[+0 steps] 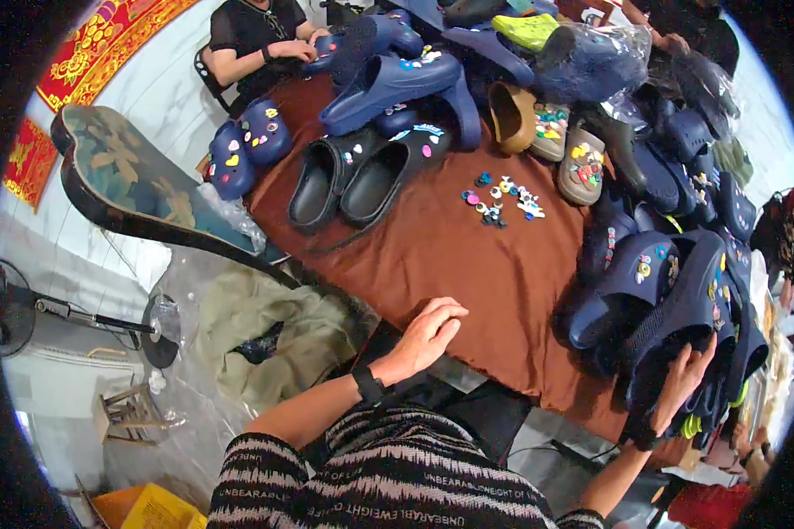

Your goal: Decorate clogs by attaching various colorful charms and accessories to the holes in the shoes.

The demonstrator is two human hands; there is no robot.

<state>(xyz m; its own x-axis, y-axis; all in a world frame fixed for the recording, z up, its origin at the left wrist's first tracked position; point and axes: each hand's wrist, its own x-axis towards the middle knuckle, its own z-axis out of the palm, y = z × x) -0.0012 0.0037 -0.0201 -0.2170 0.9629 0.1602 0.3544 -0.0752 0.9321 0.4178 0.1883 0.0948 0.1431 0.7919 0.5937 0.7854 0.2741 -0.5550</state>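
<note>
Head view, left hand (425, 333) open at brown table (468, 256) edge, right hand (685, 381) gripping navy clog (679, 309)

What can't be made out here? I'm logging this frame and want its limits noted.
- Head view: right hand fingertips, buried among navy clogs; grip unclear.
- Small charms on the brown tablecloth: too small to identify shapes.
- Bagged clogs: blurred by plastic.

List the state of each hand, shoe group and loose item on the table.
Left hand: open, fingers resting on the brown tablecloth.
Right hand: touching a dark navy foam clog in the right-side pile.
Pair of black foam clogs: upright, side by side.
Small colourful shoe charms: loose, scattered.
</note>
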